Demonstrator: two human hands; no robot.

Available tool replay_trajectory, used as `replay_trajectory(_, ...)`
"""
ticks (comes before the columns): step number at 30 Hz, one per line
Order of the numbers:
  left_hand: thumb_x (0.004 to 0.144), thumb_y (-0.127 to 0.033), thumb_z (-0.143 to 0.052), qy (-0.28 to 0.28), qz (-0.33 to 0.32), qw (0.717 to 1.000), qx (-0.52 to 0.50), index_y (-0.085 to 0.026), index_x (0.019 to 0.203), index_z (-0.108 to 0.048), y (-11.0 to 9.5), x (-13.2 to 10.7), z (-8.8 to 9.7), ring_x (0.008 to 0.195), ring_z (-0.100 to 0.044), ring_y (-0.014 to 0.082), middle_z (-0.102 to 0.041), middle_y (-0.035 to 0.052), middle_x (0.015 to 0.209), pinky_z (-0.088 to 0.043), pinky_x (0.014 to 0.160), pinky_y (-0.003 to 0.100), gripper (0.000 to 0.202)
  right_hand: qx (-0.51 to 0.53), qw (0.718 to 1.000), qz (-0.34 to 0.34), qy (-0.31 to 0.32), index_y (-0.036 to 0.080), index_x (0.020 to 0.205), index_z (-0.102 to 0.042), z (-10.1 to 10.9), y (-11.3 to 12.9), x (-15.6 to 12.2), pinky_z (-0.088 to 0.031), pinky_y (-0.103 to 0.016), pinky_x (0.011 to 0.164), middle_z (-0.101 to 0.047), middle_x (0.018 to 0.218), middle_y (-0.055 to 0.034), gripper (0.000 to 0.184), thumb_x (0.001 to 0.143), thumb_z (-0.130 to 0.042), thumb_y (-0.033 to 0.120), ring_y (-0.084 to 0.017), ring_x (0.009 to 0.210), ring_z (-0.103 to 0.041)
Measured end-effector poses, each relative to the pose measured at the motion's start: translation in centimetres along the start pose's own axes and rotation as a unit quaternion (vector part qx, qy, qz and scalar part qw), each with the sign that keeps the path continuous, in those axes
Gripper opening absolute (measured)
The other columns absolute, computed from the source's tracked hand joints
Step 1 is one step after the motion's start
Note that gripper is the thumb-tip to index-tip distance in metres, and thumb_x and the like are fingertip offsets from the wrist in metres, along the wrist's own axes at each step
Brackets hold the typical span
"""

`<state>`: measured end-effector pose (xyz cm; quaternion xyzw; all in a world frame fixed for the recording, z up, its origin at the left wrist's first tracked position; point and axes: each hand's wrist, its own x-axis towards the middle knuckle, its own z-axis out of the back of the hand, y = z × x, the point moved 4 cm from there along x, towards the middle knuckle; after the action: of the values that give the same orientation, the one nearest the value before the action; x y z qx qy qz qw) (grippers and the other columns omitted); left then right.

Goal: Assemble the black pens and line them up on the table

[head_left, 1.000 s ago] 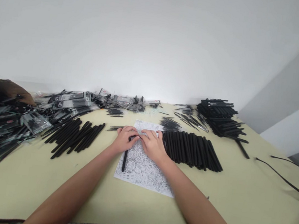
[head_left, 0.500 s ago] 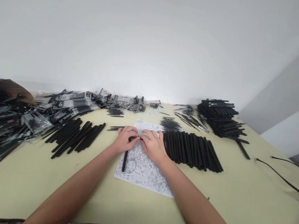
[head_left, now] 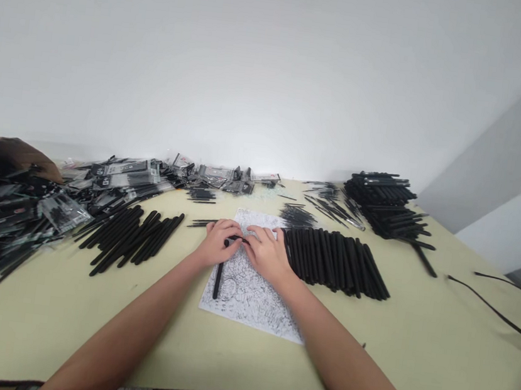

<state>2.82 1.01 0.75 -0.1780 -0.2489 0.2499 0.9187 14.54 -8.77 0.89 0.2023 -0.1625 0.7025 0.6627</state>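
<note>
Held low over the middle of the table [head_left: 413, 346], close together: the left hand [head_left: 216, 244] and the right hand [head_left: 268, 254]. Pinched in the narrow grip of the left hand, between thumb and fingertips: a short black barrel [head_left: 235, 239], probably part of a pen, its exact form hidden by the fingers. Also narrow: the grip of the right hand, brought up to the barrel's far end, with contact impossible to confirm from this view.

Lying beneath both hands: a printed sheet [head_left: 247, 301] with a dense black line pattern, its upper part masked by the hands. Laid on that sheet, just below the left hand: a black pen [head_left: 218, 280].

Ranged on either side: a tight row of black pens [head_left: 335, 261] at the right, beside the sheet, and a looser row of black pens [head_left: 131, 242] at the left. Placement apparently chosen to keep both rows within easy reach and the sheet free as a flat working surface. Heaped farther back and left: plastic-bagged packets [head_left: 124, 177], too small and blurred for their labels to be read.
</note>
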Motion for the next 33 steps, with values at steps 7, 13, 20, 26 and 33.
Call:
replay_trajectory(7, 0.088, -0.028, -0.055, -0.003, -0.004, 1.0, -0.007, -0.023, 0.091, -0.07, 0.08, -0.06, -0.1, 0.111, -0.057, 0.0238, -0.069, 0.0049, 0.112, -0.032, 0.091, 0.043, 0.016, -0.004, 1.0, -0.005, 0.002, 0.018, 0.11, -0.064, 0.07, -0.06, 0.09, -0.027, -0.042, 0.092, -0.064, 0.128, -0.01, 0.02, 0.095, -0.055, 0.026, -0.023, 0.1, -0.059)
replay_trajectory(13, 0.089, -0.028, -0.055, -0.011, 0.003, 1.0, -0.003, -0.023, 0.09, -0.069, 0.04, -0.03, 0.03, 0.11, -0.058, 0.0236, -0.069, 0.0044, 0.111, -0.031, 0.09, 0.043, 0.015, -0.008, 1.0, -0.014, 0.009, 0.019, 0.105, -0.067, -0.08, -0.18, 0.03, -0.025, -0.044, 0.094, -0.064, 0.129, -0.0086, 0.024, 0.1, -0.046, 0.03, -0.023, 0.102, -0.059)
replay_trajectory(20, 0.089, -0.027, -0.055, -0.007, 0.002, 1.0, -0.001, -0.022, 0.088, -0.069, 0.2, -0.01, -0.22, 0.11, -0.058, 0.0237, -0.069, 0.0042, 0.112, -0.031, 0.089, 0.043, 0.015, 0.001, 1.0, -0.009, 0.016, 0.019, 0.104, -0.066, 0.02, -0.08, 0.2, -0.026, -0.042, 0.094, -0.065, 0.129, -0.0072, 0.014, 0.095, -0.056, 0.022, -0.022, 0.102, -0.06)
replay_trajectory(26, 0.089, -0.026, -0.055, -0.016, 0.003, 1.0, -0.007, -0.023, 0.087, -0.069, 0.26, -0.03, -0.11, 0.11, -0.058, 0.0234, -0.069, 0.0042, 0.111, -0.031, 0.089, 0.043, 0.015, 0.004, 1.0, -0.019, -0.006, 0.019, 0.117, -0.064, 0.16, -0.08, -0.05, -0.023, -0.045, 0.096, -0.065, 0.126, -0.01, 0.028, 0.097, -0.053, 0.036, -0.024, 0.1, -0.059)
replay_trajectory(33, 0.091, -0.028, -0.053, -0.007, -0.001, 1.0, -0.002, -0.023, 0.089, -0.07, 0.26, -0.04, -0.14, 0.11, -0.057, 0.0235, -0.068, 0.0046, 0.112, -0.032, 0.09, 0.042, 0.018, -0.004, 1.0, -0.016, -0.012, 0.02, 0.101, -0.067, 0.04, 0.03, 0.06, -0.018, -0.045, 0.098, -0.069, 0.117, -0.0066, 0.019, 0.1, -0.05, 0.028, -0.021, 0.097, -0.059)
